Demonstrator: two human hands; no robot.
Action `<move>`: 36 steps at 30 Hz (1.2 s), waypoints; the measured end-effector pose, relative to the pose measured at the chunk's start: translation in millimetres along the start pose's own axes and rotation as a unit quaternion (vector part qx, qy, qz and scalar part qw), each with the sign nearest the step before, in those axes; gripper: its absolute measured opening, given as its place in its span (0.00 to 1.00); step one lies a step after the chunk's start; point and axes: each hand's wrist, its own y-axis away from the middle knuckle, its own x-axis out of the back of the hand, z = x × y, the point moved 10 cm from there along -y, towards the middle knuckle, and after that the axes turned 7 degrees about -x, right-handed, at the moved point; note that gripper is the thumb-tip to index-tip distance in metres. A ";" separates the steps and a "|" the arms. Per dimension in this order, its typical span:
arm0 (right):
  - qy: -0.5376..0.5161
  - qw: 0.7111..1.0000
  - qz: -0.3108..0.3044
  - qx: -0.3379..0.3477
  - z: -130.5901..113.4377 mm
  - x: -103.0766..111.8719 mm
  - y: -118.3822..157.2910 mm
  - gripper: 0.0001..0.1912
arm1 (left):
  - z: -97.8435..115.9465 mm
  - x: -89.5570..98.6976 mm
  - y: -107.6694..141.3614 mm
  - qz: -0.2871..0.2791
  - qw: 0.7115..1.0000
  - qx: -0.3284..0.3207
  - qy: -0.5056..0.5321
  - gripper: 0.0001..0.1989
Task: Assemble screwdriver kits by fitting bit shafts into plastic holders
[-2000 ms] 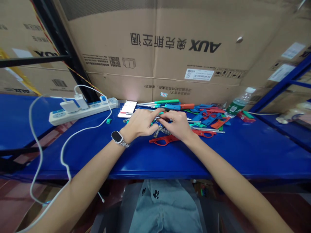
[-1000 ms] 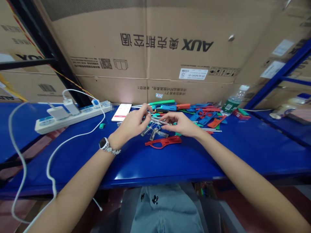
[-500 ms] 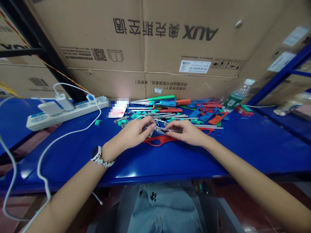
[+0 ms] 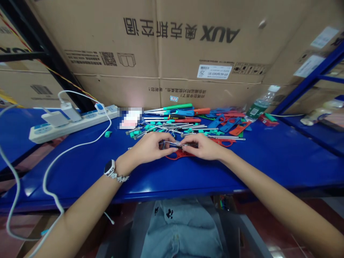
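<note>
My left hand [image 4: 154, 146] and my right hand [image 4: 202, 146] meet over the middle of the blue table, thumbs and fingers pinched. Between them is a small dark part with thin wires [image 4: 176, 144], which both hands hold; its exact kind is partly hidden by the fingers. Just beneath lies a red plastic lighter handle shell [image 4: 178, 154] with a finger loop, partly covered by my hands. Behind them spreads a pile of metal lighter tubes [image 4: 193, 126] with small teal plastic pieces [image 4: 150, 127] among them.
Red and blue handle shells [image 4: 228, 123] lie to the right, near a plastic bottle [image 4: 262, 104]. A white power strip [image 4: 77, 123] with chargers and cables is at the left. A screwdriver [image 4: 177, 116] lies in the pile. Cardboard boxes [image 4: 174, 46] wall off the back.
My left hand has moved slightly right, closer to my right hand. The fingers of both now come together on the wired part, over the red shell.
</note>
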 end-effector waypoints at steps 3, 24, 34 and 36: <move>-0.051 0.998 -0.022 -0.002 0.8 -3.6 -4.0 0.10 | 3.1 -7.2 -3.3 -0.029 0.999 0.002 -0.015 0.10; 0.126 0.989 0.073 0.015 1.7 2.2 1.6 0.15 | -5.6 -18.4 0.7 -0.086 0.995 0.045 -0.006 0.09; 0.129 0.983 0.126 0.033 -4.5 13.0 6.9 0.13 | 9.7 -7.7 1.2 -0.045 0.996 -0.077 0.001 0.10; 0.140 0.979 0.137 0.052 -16.6 13.4 15.1 0.10 | 8.0 -8.7 0.6 -0.050 0.996 -0.073 0.014 0.11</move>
